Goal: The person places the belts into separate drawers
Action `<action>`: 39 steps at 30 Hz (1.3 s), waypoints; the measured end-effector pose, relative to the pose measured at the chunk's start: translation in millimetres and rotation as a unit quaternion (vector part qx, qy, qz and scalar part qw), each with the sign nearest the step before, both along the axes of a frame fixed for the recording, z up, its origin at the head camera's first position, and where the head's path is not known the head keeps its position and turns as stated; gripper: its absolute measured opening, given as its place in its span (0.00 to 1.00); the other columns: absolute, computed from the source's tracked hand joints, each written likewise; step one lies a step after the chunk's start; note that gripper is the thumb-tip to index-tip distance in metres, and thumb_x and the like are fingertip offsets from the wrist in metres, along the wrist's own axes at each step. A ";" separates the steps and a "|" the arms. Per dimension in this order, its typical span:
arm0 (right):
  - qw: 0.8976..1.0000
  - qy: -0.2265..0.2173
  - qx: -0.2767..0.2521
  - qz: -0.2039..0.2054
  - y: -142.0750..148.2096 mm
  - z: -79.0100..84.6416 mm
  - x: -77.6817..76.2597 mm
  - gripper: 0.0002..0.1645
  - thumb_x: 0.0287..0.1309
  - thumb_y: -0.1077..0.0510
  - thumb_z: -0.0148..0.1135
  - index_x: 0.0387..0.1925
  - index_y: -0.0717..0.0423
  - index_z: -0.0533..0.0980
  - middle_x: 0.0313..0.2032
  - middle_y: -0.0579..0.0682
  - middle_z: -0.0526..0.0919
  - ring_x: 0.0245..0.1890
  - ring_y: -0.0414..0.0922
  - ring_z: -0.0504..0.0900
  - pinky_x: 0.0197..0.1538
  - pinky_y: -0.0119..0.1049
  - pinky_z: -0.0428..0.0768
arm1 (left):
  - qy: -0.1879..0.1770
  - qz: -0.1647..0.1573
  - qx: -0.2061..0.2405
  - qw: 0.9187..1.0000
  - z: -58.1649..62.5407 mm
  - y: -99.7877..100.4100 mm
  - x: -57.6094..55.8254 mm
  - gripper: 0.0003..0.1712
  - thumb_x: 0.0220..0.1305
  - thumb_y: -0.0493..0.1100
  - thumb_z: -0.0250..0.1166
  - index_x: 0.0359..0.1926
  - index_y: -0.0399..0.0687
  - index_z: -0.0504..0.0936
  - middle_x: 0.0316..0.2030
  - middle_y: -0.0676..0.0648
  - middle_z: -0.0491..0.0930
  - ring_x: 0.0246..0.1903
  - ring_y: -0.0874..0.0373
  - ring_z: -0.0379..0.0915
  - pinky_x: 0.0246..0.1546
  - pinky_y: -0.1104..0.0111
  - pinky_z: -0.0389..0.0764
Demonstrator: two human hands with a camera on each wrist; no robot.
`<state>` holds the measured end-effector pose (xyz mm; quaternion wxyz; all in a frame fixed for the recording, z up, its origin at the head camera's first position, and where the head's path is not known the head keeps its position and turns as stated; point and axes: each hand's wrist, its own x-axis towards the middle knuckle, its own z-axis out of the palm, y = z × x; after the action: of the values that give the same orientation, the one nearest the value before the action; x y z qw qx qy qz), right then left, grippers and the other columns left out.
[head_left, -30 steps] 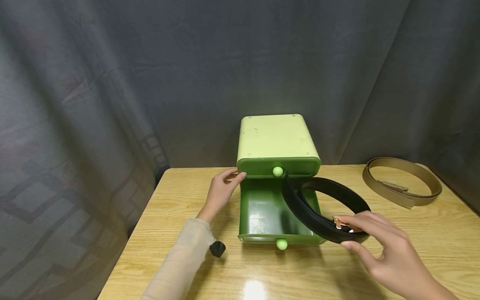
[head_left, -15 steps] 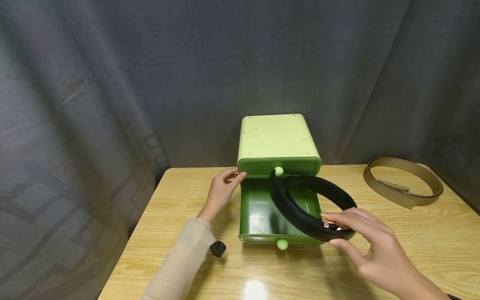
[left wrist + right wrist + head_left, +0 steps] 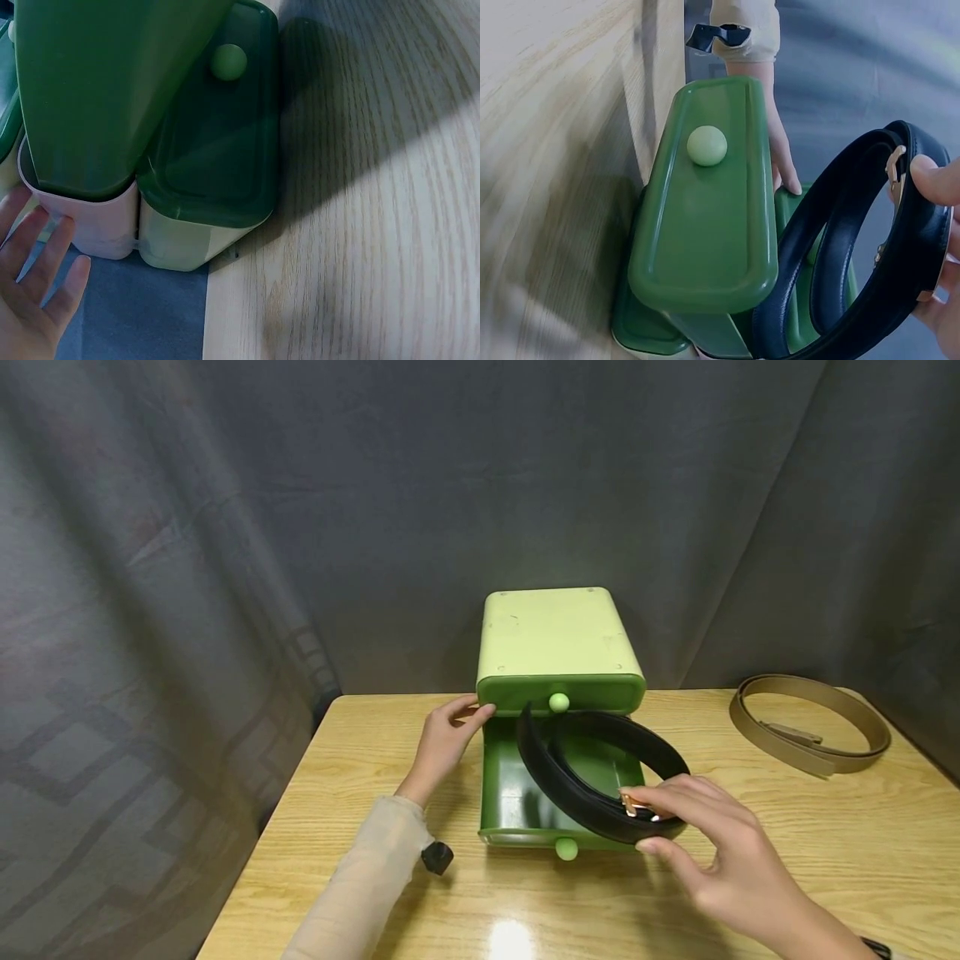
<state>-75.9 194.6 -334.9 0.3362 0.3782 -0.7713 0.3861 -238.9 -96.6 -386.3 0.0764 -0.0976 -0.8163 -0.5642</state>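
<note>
My right hand (image 3: pixel 720 835) pinches a coiled black belt (image 3: pixel 573 797) near its gold buckle (image 3: pixel 628 804), fingers above and thumb below. The loop hangs tilted above a pulled-out green drawer (image 3: pixel 517 837), its free end pointing up by the upper drawer front. In the right wrist view, thumb and fingers clasp the black belt (image 3: pixel 922 247). My left hand (image 3: pixel 441 743) rests at the left side of the small drawer cabinet (image 3: pixel 555 631), just under its pale green top unit. The left wrist view has the left hand (image 3: pixel 41 281) with extended fingers beside a pink casing (image 3: pixel 97 221).
A coiled tan belt (image 3: pixel 810 752) lies on the wooden table (image 3: pixel 352 735) at the right. Behind hangs a grey curtain (image 3: pixel 525 485). A round knob (image 3: pixel 566 849) sticks out from the drawer front; another closed drawer (image 3: pixel 214 157) shows in the left wrist view.
My right hand has carried the black belt leftward, from the right side of the pulled-out drawer to over it. The left hand has stayed at the cabinet's side.
</note>
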 end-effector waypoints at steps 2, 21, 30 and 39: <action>1.000 0.001 0.000 0.007 -2.0 -0.9 -1.0 0.28 0.68 0.43 0.58 0.48 0.64 0.82 0.42 0.46 0.85 0.44 0.36 0.78 0.52 0.23 0.69 | 0.001 0.000 0.003 1.000 -0.1 0.2 0.1 0.28 0.63 0.56 0.69 0.59 0.45 0.82 0.53 0.45 0.82 0.49 0.51 0.79 0.51 0.57 0.79; 0.996 -0.071 0.048 0.012 -15.4 -11.4 -9.3 0.22 0.62 0.48 0.67 0.53 0.56 0.82 0.43 0.40 0.84 0.44 0.36 0.77 0.53 0.23 0.69 | -0.003 -0.007 -0.005 1.000 -0.4 -1.1 1.9 0.31 0.64 0.58 0.67 0.62 0.45 0.79 0.56 0.44 0.80 0.52 0.47 0.78 0.52 0.55 0.79; 0.998 -0.019 0.047 0.027 -22.3 -25.1 -21.7 0.23 0.65 0.46 0.62 0.51 0.58 0.82 0.41 0.44 0.84 0.41 0.40 0.79 0.54 0.23 0.69 | -0.005 -0.002 -0.011 1.000 -0.1 -0.9 1.3 0.31 0.64 0.58 0.67 0.61 0.45 0.80 0.56 0.45 0.80 0.52 0.48 0.77 0.53 0.55 0.78; 0.996 -0.032 0.088 -0.009 -22.8 -26.7 -26.7 0.26 0.46 0.58 0.74 0.51 0.54 0.83 0.42 0.39 0.84 0.42 0.39 0.80 0.55 0.22 0.69 | -0.006 -0.003 -0.005 1.000 0.4 -1.1 1.3 0.29 0.65 0.57 0.67 0.60 0.45 0.81 0.55 0.45 0.81 0.51 0.51 0.78 0.53 0.55 0.78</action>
<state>-102.6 171.8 -361.7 0.2800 0.3870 -0.8161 0.3253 -237.7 -97.7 -385.9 0.0692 -0.0974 -0.8191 -0.5611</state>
